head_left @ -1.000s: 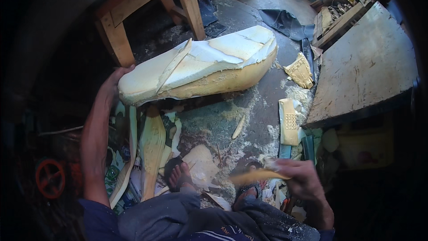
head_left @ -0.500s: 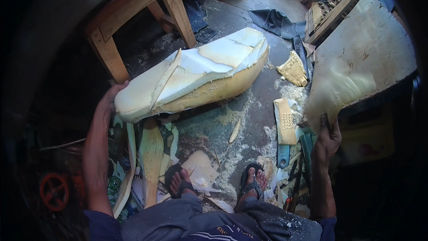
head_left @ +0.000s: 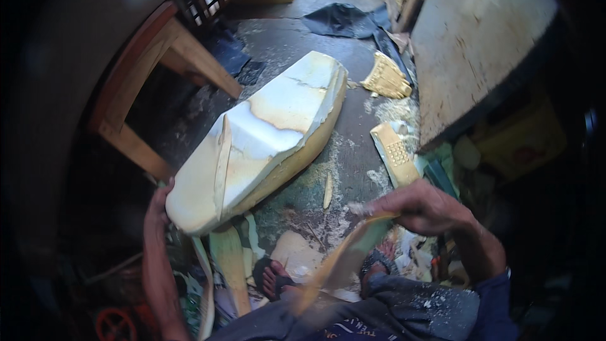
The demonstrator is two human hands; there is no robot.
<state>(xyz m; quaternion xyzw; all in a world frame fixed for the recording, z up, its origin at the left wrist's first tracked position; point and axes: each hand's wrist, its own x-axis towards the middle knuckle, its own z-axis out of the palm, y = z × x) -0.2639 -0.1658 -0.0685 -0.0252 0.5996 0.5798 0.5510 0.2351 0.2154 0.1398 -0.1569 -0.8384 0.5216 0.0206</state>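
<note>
A long block of white and yellowed foam (head_left: 271, 132), shaped like a motorcycle seat, lies slantwise before me with its ragged cut face up. A narrow foam strip (head_left: 223, 164) crosses its near part. My left hand (head_left: 161, 202) grips the block's near left end, its fingers partly hidden behind the edge. Over my lap, my right hand (head_left: 420, 207) is closed on a thin yellowish foam sheet (head_left: 350, 246), blurred by motion, which hangs down toward my left. A curved foam offcut (head_left: 230, 265) stands below the block's near end.
A wooden-legged table (head_left: 145, 76) stands at the left, and a worn board (head_left: 473, 50) at the right. Foam pieces, including a studded one (head_left: 396, 151) and a ridged one (head_left: 386, 77), lie on the dusty floor. Dark sheeting (head_left: 341, 20) lies farther off.
My right hand has swung the foam sheet from beside the board at right to over my lap. The block's near end has come closer to me with my left hand on it.
</note>
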